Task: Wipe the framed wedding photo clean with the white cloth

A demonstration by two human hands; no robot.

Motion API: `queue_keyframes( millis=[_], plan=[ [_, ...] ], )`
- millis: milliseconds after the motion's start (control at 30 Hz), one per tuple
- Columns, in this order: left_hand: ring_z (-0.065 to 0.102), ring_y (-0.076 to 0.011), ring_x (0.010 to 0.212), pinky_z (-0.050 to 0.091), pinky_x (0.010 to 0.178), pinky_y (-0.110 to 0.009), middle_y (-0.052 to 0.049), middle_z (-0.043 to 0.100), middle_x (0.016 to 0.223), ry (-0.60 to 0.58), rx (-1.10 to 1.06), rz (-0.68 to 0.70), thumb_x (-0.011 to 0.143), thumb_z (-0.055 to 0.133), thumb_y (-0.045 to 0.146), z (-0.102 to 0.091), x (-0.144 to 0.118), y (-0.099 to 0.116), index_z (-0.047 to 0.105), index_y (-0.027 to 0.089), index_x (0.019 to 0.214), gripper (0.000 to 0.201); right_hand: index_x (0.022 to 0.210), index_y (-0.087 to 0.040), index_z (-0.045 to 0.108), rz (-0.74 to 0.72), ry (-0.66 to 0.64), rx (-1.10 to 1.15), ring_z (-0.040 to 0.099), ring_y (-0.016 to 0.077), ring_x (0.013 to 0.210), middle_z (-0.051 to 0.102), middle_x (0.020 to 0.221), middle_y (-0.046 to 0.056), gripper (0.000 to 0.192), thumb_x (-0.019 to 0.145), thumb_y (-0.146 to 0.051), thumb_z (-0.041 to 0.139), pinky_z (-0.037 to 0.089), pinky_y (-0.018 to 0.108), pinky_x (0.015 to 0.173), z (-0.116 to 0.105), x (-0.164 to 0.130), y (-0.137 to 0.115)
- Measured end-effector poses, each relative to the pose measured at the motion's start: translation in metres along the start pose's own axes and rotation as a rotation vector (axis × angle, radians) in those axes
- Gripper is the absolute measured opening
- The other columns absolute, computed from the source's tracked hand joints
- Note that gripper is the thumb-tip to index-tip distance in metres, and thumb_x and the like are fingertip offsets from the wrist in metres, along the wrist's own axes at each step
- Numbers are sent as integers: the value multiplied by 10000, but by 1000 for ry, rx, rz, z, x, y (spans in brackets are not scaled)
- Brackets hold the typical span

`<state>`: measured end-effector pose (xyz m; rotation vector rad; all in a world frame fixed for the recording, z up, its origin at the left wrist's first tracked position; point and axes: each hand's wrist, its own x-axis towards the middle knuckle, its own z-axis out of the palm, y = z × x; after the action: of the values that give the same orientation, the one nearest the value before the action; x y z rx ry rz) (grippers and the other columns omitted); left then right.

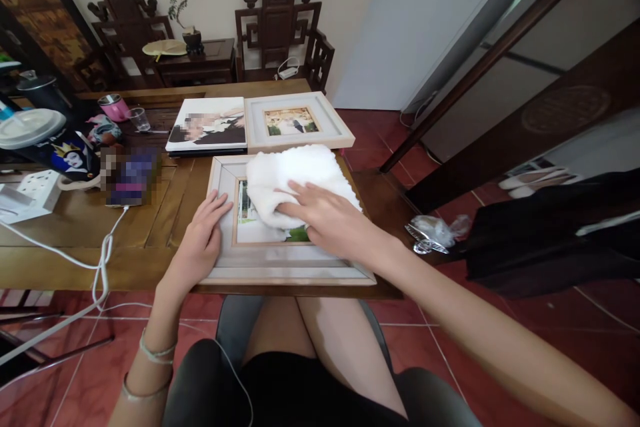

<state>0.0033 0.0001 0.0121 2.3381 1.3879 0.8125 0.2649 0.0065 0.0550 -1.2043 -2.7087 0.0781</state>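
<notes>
The towel (295,183) hides most of the photo in my frame (280,260) at the surface's near edge, right hand (325,217) flat on it, left hand (203,240) spread on the frame's left border.

wooden table (150,260), picture frames (295,260), photo album (207,127)

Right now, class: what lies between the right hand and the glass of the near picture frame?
In the head view, a white towel lies under the right hand, covering the picture frame.
</notes>
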Motion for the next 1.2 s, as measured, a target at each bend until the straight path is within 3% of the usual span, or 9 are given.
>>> queue_keyframes(
  millis=[200, 533, 667, 800, 900, 1033, 1200],
  plan=[
    [296, -229, 1437, 254, 1183, -503, -136, 481, 1449, 7, -5, 5, 926, 323, 120, 1, 0, -1, 533, 127, 1314, 441, 1234, -126, 591, -21, 8, -67, 295, 340, 1404, 461, 1460, 135, 639, 679, 135, 412, 310, 542, 1128, 8, 4, 1],
    [300, -226, 1435, 278, 1177, -497, -140, 489, 1440, 35, -16, 43, 931, 338, 125, 4, 0, -6, 545, 128, 1271, 398, 1235, -195, 600, -171, -140, 212, 378, 320, 1367, 465, 1461, 107, 697, 633, 120, 441, 423, 492, 1066, -13, -27, -43],
    [302, -223, 1435, 266, 1182, -489, -143, 496, 1433, 21, -4, 23, 928, 326, 117, 2, 0, -4, 537, 114, 1296, 424, 1249, -212, 584, -88, -76, 176, 397, 271, 1362, 508, 1432, 68, 732, 631, 129, 390, 379, 464, 1106, -7, -15, -21],
    [301, -225, 1435, 260, 1183, -496, -147, 490, 1439, 9, 1, 12, 931, 317, 119, 1, 0, -2, 535, 103, 1304, 432, 1236, -166, 578, 2, 58, 35, 367, 299, 1376, 490, 1439, 117, 686, 638, 125, 414, 333, 493, 1127, 5, 1, 12],
    [306, -223, 1433, 263, 1181, -497, -137, 492, 1439, 20, -7, 16, 932, 321, 124, 1, 0, -2, 537, 121, 1305, 431, 1242, -152, 570, 15, 69, -33, 348, 318, 1384, 476, 1448, 137, 671, 649, 127, 426, 331, 512, 1122, 10, 7, 17],
    [301, -221, 1436, 256, 1184, -494, -128, 487, 1445, 18, -18, 12, 931, 331, 123, 2, 0, -2, 535, 138, 1311, 432, 1208, -118, 592, -9, 26, -57, 358, 331, 1376, 500, 1421, 159, 614, 676, 129, 409, 333, 529, 1114, 9, 5, -1],
    [293, -220, 1438, 254, 1185, -491, -140, 488, 1442, 12, -12, 5, 927, 326, 118, 2, 0, -1, 540, 113, 1298, 429, 1227, -135, 592, -88, -128, 113, 393, 319, 1358, 489, 1429, 162, 656, 645, 117, 422, 383, 494, 1091, -9, -16, -33]
  ],
)
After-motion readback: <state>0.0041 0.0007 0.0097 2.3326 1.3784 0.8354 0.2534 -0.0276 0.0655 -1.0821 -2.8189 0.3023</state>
